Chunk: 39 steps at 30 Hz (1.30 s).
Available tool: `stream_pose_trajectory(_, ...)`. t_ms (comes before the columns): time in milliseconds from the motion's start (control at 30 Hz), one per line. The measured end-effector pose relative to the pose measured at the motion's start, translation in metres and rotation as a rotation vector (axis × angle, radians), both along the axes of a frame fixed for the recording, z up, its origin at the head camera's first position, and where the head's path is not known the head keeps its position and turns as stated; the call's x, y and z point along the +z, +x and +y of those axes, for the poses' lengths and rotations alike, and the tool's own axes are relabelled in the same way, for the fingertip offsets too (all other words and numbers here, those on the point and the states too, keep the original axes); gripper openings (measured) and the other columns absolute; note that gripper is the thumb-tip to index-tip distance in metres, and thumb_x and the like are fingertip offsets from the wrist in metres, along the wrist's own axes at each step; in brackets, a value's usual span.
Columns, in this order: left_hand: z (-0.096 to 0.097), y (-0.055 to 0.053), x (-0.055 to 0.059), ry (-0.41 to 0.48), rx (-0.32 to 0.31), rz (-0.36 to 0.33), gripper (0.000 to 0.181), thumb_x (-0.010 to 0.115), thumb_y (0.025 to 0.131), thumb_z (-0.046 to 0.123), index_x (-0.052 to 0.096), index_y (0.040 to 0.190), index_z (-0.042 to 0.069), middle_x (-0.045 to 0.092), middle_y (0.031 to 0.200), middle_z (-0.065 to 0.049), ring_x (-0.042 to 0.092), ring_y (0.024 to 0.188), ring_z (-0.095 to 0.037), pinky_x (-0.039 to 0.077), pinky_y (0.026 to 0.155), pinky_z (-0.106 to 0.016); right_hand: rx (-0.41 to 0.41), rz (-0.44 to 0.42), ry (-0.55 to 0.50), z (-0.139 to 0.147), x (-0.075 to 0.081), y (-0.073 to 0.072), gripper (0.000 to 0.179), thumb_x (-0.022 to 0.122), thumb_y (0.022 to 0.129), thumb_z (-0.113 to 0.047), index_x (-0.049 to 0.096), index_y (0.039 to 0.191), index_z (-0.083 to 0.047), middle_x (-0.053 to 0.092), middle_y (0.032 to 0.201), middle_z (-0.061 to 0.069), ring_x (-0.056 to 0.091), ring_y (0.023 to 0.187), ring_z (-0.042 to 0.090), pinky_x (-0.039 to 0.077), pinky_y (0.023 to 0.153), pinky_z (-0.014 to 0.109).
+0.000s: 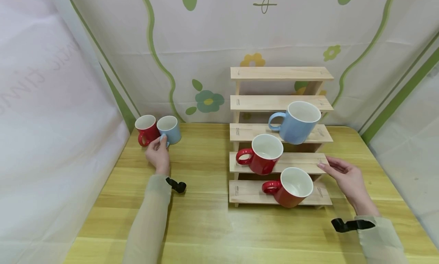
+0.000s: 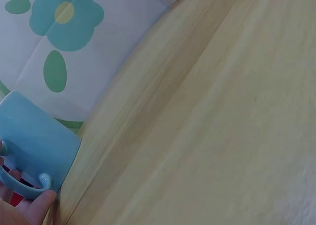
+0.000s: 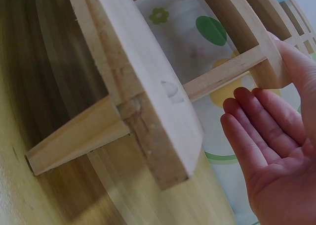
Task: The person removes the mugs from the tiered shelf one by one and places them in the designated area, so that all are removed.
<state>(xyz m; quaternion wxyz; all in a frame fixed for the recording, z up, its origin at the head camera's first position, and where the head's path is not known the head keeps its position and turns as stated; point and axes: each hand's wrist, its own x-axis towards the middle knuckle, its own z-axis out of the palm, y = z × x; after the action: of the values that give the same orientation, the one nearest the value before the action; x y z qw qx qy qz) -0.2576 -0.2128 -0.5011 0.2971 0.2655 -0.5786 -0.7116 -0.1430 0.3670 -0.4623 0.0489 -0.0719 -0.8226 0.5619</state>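
My left hand (image 1: pixel 158 156) pinches the handle of a light blue mug (image 1: pixel 172 131), which stands upright at the table's back left. The left wrist view shows this blue mug (image 2: pixel 37 136) tilted by the camera, thumb and fingers at its handle. A red mug (image 1: pixel 146 127) stands close beside it. On the right, my right hand (image 1: pixel 348 180) rests its thumb on the end of a tiered wooden rack (image 1: pixel 302 163), second step from the bottom. The right wrist view shows the fingers (image 3: pixel 269 128) relaxed and nearly straight beside the board's end.
Three mugs sit on the rack: a red mug (image 1: pixel 289 193) on the lowest step, another red mug (image 1: pixel 262 163) above it, and a blue mug (image 1: pixel 297 127) on the middle step. A patterned curtain (image 1: pixel 205 35) hangs behind the wooden table (image 1: pixel 199 218).
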Motion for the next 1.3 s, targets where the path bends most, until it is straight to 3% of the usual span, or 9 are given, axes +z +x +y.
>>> stream_pose_trajectory(233, -0.005, 0.004, 0.004, -0.055, -0.049, -0.005, 0.042, 0.083, 0.088, 0.030, 0.072, 0.119, 0.005, 0.070, 0.120, -0.009, 0.065, 0.110, -0.016, 0.053, 0.095, -0.026, 0.001, 0.004, -0.014, 0.000, -0.001, 0.000, 0.049, 0.076, 0.095, -0.021, 0.061, 0.139, -0.006, 0.065, 0.107, -0.026, 0.061, 0.098, -0.009, 0.052, 0.078, 0.009)
stream_pose_trajectory(367, -0.007, 0.006, 0.014, -0.115, -0.090, 0.036, 0.049, 0.084, 0.088, 0.028, 0.068, 0.128, 0.004, 0.067, 0.129, -0.010, 0.062, 0.119, -0.019, 0.050, 0.100, -0.028, -0.001, 0.009, -0.013, 0.000, 0.000, 0.000, 0.047, 0.076, 0.095, -0.021, 0.061, 0.138, -0.007, 0.066, 0.106, -0.027, 0.061, 0.097, -0.010, 0.051, 0.078, 0.009)
stream_pose_trajectory(467, -0.006, 0.007, 0.024, -0.165, -0.110, 0.110, 0.049, 0.084, 0.088, 0.021, 0.067, 0.128, 0.000, 0.065, 0.131, -0.015, 0.060, 0.124, -0.024, 0.047, 0.105, -0.033, -0.003, 0.008, -0.007, 0.000, 0.000, 0.000, 0.050, 0.076, 0.095, -0.021, 0.060, 0.139, -0.005, 0.065, 0.107, -0.027, 0.061, 0.098, -0.010, 0.051, 0.078, 0.009)
stream_pose_trajectory(633, 0.001, 0.008, 0.054, -0.180, -0.148, 0.227, 0.047, 0.083, 0.087, 0.008, 0.066, 0.129, -0.003, 0.062, 0.135, -0.020, 0.055, 0.131, -0.027, 0.040, 0.113, -0.039, -0.004, -0.003, 0.006, 0.000, 0.000, 0.000, 0.054, 0.076, 0.095, -0.023, 0.057, 0.142, -0.002, 0.064, 0.108, -0.028, 0.060, 0.098, -0.010, 0.051, 0.078, 0.009)
stream_pose_trajectory(933, 0.038, 0.021, 0.117, -0.300, -0.273, 0.313, 0.049, 0.085, 0.087, 0.026, 0.068, 0.130, 0.009, 0.065, 0.133, -0.002, 0.055, 0.130, -0.013, 0.037, 0.112, -0.026, -0.015, 0.004, -0.008, 0.001, -0.001, -0.001, 0.049, 0.077, 0.095, -0.022, 0.061, 0.139, -0.007, 0.065, 0.106, -0.028, 0.061, 0.097, -0.010, 0.051, 0.078, 0.009)
stream_pose_trajectory(1033, 0.056, 0.024, 0.136, -0.312, -0.340, 0.383, 0.048, 0.084, 0.088, 0.023, 0.067, 0.131, 0.009, 0.064, 0.135, -0.006, 0.055, 0.130, -0.014, 0.037, 0.112, -0.026, -0.014, 0.003, -0.004, 0.000, 0.000, -0.001, 0.050, 0.077, 0.094, -0.023, 0.061, 0.139, -0.007, 0.065, 0.106, -0.028, 0.061, 0.097, -0.010, 0.051, 0.077, 0.008)
stream_pose_trajectory(1167, 0.083, 0.029, 0.155, -0.316, -0.430, 0.473, 0.047, 0.083, 0.089, 0.015, 0.066, 0.132, 0.006, 0.065, 0.135, -0.011, 0.057, 0.129, -0.015, 0.039, 0.112, -0.028, -0.012, 0.001, 0.003, -0.001, 0.001, -0.001, 0.053, 0.077, 0.094, -0.024, 0.060, 0.140, -0.004, 0.064, 0.106, -0.028, 0.060, 0.097, -0.010, 0.051, 0.077, 0.008)
stream_pose_trajectory(1300, 0.109, 0.034, 0.167, -0.339, -0.530, 0.522, 0.046, 0.080, 0.089, 0.004, 0.065, 0.133, -0.001, 0.065, 0.134, -0.012, 0.058, 0.128, -0.017, 0.041, 0.111, -0.032, -0.011, 0.001, 0.008, -0.001, 0.000, -0.001, 0.053, 0.077, 0.094, -0.024, 0.059, 0.140, -0.004, 0.064, 0.107, -0.028, 0.060, 0.097, -0.010, 0.051, 0.077, 0.008)
